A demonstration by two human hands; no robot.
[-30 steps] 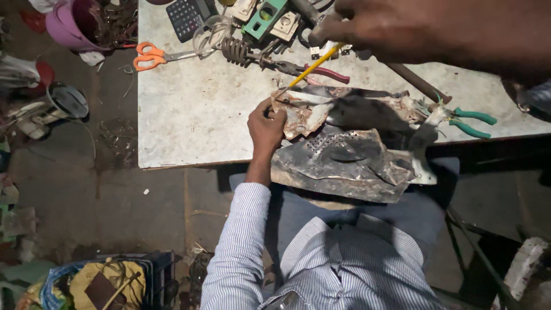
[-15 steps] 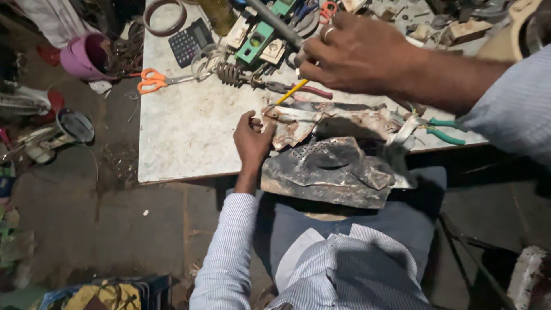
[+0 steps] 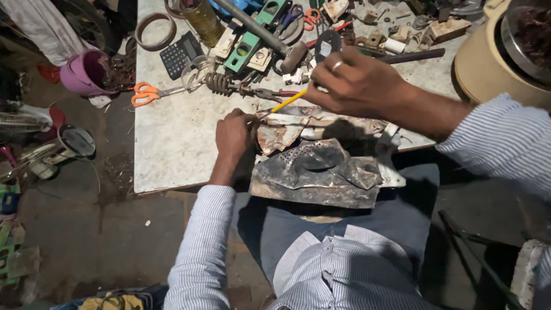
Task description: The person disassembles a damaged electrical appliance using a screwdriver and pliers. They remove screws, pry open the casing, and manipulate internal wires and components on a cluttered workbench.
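My right hand has lowered, fingers pinching the thin yellow-shafted tool; my left hand, apparently closed, steadies the rusty crumpled metal sheet.

Pale cluttered worktable; dusty, dim concrete floor

The person wears a shirt with thin blue and white stripes. The stripes run all along both long sleeves. The left sleeve ends in a cuff just below the wrist. The right sleeve looks wide and loose, with soft folds in the cloth. The front of the shirt has a collar, and its flaps lie open at the neck. The legs are covered by dark blue trousers. The left hand is bare. The right hand has a shiny silver ring on one finger.
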